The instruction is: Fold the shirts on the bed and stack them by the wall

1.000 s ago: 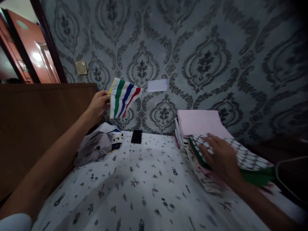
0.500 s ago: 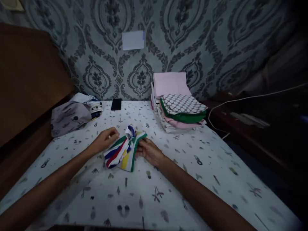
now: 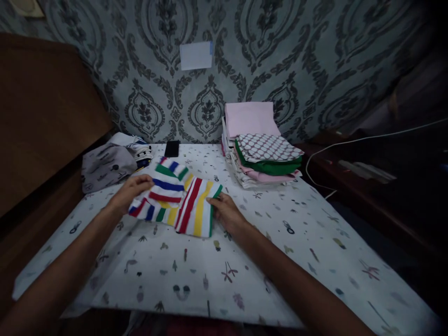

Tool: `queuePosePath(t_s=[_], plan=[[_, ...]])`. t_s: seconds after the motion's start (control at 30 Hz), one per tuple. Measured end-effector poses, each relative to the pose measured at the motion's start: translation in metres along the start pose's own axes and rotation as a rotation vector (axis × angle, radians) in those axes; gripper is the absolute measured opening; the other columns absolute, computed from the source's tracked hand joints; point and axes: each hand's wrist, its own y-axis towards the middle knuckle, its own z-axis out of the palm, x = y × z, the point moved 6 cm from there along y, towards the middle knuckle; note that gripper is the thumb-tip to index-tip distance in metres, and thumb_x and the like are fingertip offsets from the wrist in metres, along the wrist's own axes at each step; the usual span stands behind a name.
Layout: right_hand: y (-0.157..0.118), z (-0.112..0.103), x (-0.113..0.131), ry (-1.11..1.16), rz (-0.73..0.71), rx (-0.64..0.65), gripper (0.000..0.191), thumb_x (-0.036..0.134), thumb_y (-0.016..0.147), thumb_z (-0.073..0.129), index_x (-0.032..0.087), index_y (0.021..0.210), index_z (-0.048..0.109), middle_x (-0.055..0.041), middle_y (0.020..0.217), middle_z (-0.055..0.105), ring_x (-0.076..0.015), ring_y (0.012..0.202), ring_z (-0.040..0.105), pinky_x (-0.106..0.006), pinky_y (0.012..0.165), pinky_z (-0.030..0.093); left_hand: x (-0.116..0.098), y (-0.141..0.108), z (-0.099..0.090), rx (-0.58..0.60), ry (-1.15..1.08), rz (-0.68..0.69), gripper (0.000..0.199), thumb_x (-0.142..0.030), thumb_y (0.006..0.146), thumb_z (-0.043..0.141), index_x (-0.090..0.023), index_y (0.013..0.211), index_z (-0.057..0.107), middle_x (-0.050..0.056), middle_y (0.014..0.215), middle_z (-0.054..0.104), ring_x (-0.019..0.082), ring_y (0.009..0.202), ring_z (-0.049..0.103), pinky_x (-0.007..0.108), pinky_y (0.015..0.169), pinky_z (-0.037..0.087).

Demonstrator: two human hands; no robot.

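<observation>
A small striped shirt point(image 3: 198, 207) in white with red, blue, green and yellow bands is spread between my hands, low over the printed cloth. Its short sleeves and collar part lie to the left, with the green-edged hem to the right. My left hand point(image 3: 130, 190) pinches the left end of the shirt, fingers bent over the fabric. At the hem, my right hand point(image 3: 226, 211) grips with the thumb on top and the other fingers mostly hidden behind the cloth.
On the right stands a stack of folded clothes point(image 3: 268, 168) topped by a patterned piece, with pink folded cloth point(image 3: 250, 119) behind. Grey clothes point(image 3: 107, 168) lie at the left edge. A black phone point(image 3: 171, 149) lies near the wall. A white cable point(image 3: 345, 141) runs at the right.
The shirt was bunched between my hands and now is opened out wide. My left hand has moved left and taken hold of its end; my right hand has shifted slightly right.
</observation>
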Motion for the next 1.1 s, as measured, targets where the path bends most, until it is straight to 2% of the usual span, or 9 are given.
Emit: queuePosePath(t_s=[0.13, 0.23, 0.33, 0.4, 0.47, 0.6, 0.83, 1.0, 1.1], plan=[[0.005, -0.034, 0.027, -0.427, -0.165, -0.2, 0.042, 0.026, 0.073, 0.064, 0.021, 0.114, 0.059, -0.0051, 0.097, 0.07, -0.0238, 0.09, 0.066, -0.04, 0.08, 0.055, 0.021, 0.001, -0.057, -0.219, 0.26, -0.018, 0.036, -0.047, 0.06, 0.067, -0.02, 0.081, 0.057, 0.0, 0.08, 0.062, 0.016, 0.065, 0.057, 0.025, 0.05, 0.044], [-0.012, -0.027, 0.052, -0.908, -0.541, -0.321, 0.046, 0.026, 0.081, 0.058, 0.019, 0.126, 0.057, -0.0122, 0.117, 0.063, -0.0276, 0.107, 0.06, -0.046, 0.094, 0.05, 0.027, -0.004, -0.055, -0.211, 0.472, 0.097, 0.031, -0.047, 0.07, 0.059, -0.021, 0.086, 0.06, 0.003, 0.086, 0.066, 0.019, 0.071, 0.059, 0.029, 0.058, 0.048], [-0.029, 0.025, 0.044, -1.252, -0.677, 0.019, 0.032, 0.025, 0.093, 0.049, 0.02, 0.122, 0.061, -0.0125, 0.116, 0.064, -0.0257, 0.111, 0.058, -0.04, 0.096, 0.047, 0.024, -0.009, -0.023, -0.097, 0.604, 0.235, 0.028, -0.045, 0.079, 0.05, -0.021, 0.087, 0.061, 0.005, 0.089, 0.066, 0.022, 0.08, 0.061, 0.032, 0.069, 0.05], [-0.035, 0.058, 0.028, -1.433, -0.59, 0.302, 0.025, 0.027, 0.096, 0.049, 0.021, 0.116, 0.064, -0.0095, 0.105, 0.067, -0.0231, 0.1, 0.062, -0.033, 0.084, 0.048, 0.019, -0.012, 0.002, 0.037, 0.667, 0.312, 0.029, -0.045, 0.084, 0.047, -0.021, 0.092, 0.063, 0.006, 0.095, 0.067, 0.023, 0.087, 0.062, 0.034, 0.077, 0.051], [-0.036, 0.076, 0.019, -1.559, -0.48, 0.436, 0.017, 0.027, 0.096, 0.053, 0.021, 0.107, 0.065, -0.0069, 0.096, 0.068, -0.0204, 0.086, 0.062, -0.028, 0.071, 0.044, 0.016, -0.016, 0.023, 0.174, 0.74, 0.361, 0.032, -0.045, 0.086, 0.049, -0.022, 0.101, 0.065, 0.008, 0.104, 0.067, 0.025, 0.096, 0.062, 0.036, 0.084, 0.05], [-0.032, 0.072, 0.025, -1.472, -0.404, 0.432, 0.009, 0.016, 0.091, 0.057, 0.02, 0.084, 0.061, 0.0007, 0.074, 0.062, -0.0141, 0.068, 0.055, -0.024, 0.061, 0.035, 0.016, -0.015, 0.035, 0.266, 0.908, 0.355, 0.025, -0.036, 0.087, 0.05, -0.022, 0.102, 0.065, 0.009, 0.11, 0.066, 0.026, 0.103, 0.06, 0.034, 0.082, 0.048], [-0.051, 0.009, 0.052, -1.089, -0.532, 0.117, 0.016, 0.025, 0.087, 0.054, 0.021, 0.073, 0.058, 0.0017, 0.065, 0.057, -0.014, 0.061, 0.051, -0.025, 0.059, 0.039, 0.014, 0.007, 0.033, 0.389, 0.935, 0.326, 0.015, -0.029, 0.086, 0.051, -0.023, 0.087, 0.064, 0.005, 0.092, 0.068, 0.022, 0.083, 0.061, 0.029, 0.069, 0.041], [-0.049, 0.04, 0.038, -1.33, -0.539, 0.332, 0.035, 0.016, 0.09, 0.049, 0.025, 0.119, 0.066, -0.0068, 0.104, 0.068, -0.0201, 0.085, 0.062, -0.03, 0.073, 0.047, 0.005, 0.018, 0.034, 0.471, 0.904, 0.285, 0.015, -0.031, 0.083, 0.052, -0.022, 0.085, 0.064, 0.004, 0.084, 0.067, 0.021, 0.075, 0.059, 0.028, 0.063, 0.037], [-0.035, 0.06, 0.027, -1.549, -0.463, 0.442, 0.033, 0.01, 0.091, 0.048, 0.023, 0.116, 0.067, -0.0097, 0.103, 0.067, -0.0218, 0.082, 0.063, -0.029, 0.067, 0.045, -0.002, 0.027, 0.025, 0.456, 0.935, 0.298, 0.016, -0.03, 0.084, 0.051, -0.021, 0.084, 0.064, 0.004, 0.083, 0.066, 0.021, 0.074, 0.058, 0.028, 0.064, 0.038]])
